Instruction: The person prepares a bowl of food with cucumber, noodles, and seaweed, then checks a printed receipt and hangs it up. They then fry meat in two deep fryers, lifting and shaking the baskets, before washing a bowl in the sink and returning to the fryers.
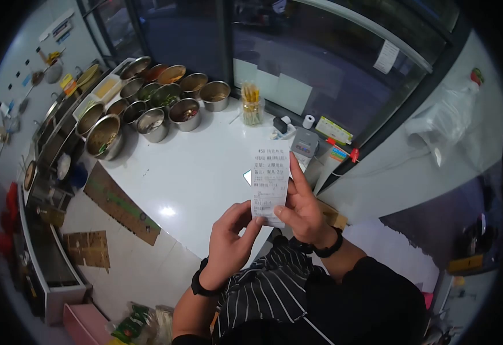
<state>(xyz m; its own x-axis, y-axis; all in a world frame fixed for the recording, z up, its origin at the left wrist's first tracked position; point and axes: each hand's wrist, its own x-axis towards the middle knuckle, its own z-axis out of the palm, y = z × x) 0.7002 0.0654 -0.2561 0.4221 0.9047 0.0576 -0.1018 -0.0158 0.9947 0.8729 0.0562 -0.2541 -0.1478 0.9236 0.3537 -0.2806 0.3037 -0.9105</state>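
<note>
A long white printed receipt [270, 172] is held up in front of me above the white counter. My left hand [232, 233] pinches its lower left corner between thumb and fingers. On the other side, my right hand [303, 208] grips the lower right edge, thumb on the front and fingers behind, with the index finger stretched up along the edge. The print is too small to read surely. Just beyond the receipt stands a small grey printer [305, 142].
Several metal bowls of food [184, 114] stand at the counter's far left. A jar of wooden sticks [252, 106] and a paper roll [308, 121] are near the window. Flattened cardboard [122, 201] lies on the floor at left; a plastic bag [444, 123] hangs at right.
</note>
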